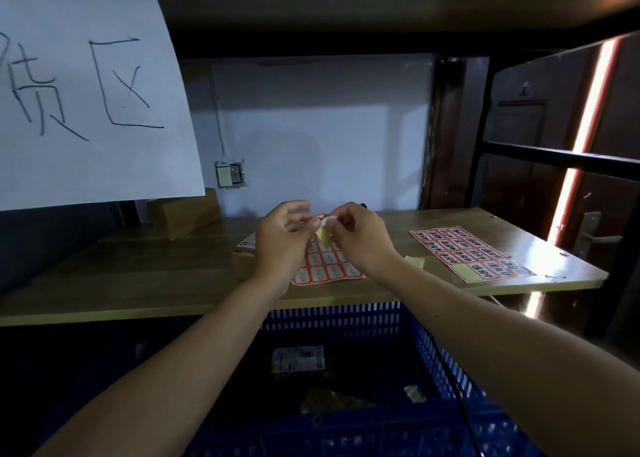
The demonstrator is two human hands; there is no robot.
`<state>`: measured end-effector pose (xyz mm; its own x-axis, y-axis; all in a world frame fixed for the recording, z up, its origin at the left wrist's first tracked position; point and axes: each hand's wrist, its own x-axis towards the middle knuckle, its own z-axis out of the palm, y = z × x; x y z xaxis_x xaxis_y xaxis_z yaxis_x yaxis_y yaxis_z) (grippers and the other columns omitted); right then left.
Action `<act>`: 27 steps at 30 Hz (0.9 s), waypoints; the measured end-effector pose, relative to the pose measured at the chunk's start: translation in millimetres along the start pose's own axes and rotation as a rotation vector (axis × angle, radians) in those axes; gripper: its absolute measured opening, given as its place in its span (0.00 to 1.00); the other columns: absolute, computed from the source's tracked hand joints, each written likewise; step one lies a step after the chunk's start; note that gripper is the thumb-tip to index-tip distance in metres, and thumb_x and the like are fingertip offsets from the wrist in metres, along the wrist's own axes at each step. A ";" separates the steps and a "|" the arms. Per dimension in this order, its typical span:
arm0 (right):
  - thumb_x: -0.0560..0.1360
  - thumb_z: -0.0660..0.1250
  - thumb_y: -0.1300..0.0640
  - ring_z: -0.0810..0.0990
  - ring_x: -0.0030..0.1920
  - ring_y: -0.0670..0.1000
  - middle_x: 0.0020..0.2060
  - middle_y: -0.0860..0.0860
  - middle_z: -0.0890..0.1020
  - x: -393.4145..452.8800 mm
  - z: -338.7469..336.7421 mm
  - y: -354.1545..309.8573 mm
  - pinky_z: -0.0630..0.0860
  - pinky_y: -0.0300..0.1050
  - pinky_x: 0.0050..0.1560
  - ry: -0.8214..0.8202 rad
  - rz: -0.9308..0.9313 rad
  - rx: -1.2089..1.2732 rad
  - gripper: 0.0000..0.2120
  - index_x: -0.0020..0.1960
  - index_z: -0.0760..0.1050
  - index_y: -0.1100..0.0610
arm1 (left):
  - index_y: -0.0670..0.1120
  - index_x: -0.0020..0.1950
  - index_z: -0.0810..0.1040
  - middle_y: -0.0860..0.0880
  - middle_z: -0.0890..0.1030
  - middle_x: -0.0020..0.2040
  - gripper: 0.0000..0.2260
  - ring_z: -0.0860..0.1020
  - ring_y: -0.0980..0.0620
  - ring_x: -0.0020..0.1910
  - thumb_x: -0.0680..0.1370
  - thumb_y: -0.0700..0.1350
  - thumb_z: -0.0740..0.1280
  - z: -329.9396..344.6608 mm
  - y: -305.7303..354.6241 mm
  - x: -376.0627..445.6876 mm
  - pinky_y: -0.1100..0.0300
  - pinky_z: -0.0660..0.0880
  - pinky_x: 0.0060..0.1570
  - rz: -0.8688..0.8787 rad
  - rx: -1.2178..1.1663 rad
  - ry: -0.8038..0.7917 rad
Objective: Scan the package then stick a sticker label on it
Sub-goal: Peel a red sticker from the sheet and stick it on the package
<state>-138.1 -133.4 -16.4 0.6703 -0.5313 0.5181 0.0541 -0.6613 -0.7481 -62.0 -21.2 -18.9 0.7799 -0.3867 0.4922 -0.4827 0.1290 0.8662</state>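
Hands: left hand (282,238) and right hand (360,238) pinch a sticker (323,222), fingers clamped, backing seemingly peeling.
Shelf (138,276): wooden; label sheet (471,252) near right edge.
Room: white wall (311,127), blue crate (346,318) below.

**Two bare forearms, nothing worn**

Both arms are uncovered up to the frame's lower edge: no sleeves, gloves, watch or rings show. The left hand (280,245) and right hand (363,240) have short, plain nails; a few small dark marks dot the right forearm
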 end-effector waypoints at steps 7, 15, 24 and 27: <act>0.80 0.64 0.55 0.79 0.39 0.50 0.42 0.54 0.83 1.0 -0.6 11.6 0.74 0.41 0.38 0.010 0.088 0.100 0.05 0.46 0.75 0.54 | 0.49 0.58 0.78 0.55 0.82 0.46 0.13 0.79 0.65 0.45 0.75 0.39 0.71 4.7 -3.8 4.5 0.77 0.72 0.39 0.104 0.079 -0.021; 0.80 0.64 0.50 0.76 0.32 0.50 0.35 0.55 0.80 11.7 -31.2 25.9 0.71 0.45 0.36 0.278 0.198 0.263 0.08 0.47 0.76 0.54 | 0.48 0.53 0.78 0.54 0.82 0.45 0.09 0.79 0.62 0.45 0.74 0.39 0.71 18.5 -11.5 11.5 0.68 0.75 0.43 0.092 0.111 -0.010; 0.76 0.65 0.59 0.78 0.38 0.52 0.40 0.50 0.82 16.8 -73.0 40.4 0.78 0.53 0.43 0.416 0.212 0.249 0.08 0.42 0.79 0.49 | 0.50 0.44 0.76 0.48 0.82 0.42 0.07 0.81 0.49 0.41 0.73 0.38 0.70 94.6 -1.1 21.4 0.54 0.80 0.42 -0.040 0.063 -0.177; 0.77 0.64 0.61 0.77 0.34 0.51 0.40 0.53 0.82 12.7 -81.7 44.4 0.76 0.51 0.39 0.406 0.239 0.246 0.08 0.45 0.81 0.52 | 0.49 0.40 0.76 0.48 0.82 0.40 0.07 0.81 0.47 0.41 0.73 0.37 0.70 122.7 -5.1 22.5 0.56 0.78 0.42 -0.122 0.043 -0.207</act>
<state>-187.6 -212.8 -9.1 0.3477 -0.8462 0.4038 0.1394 -0.3792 -0.9147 -90.9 -142.6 -22.7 0.7374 -0.5765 0.3520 -0.4096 0.0327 0.9117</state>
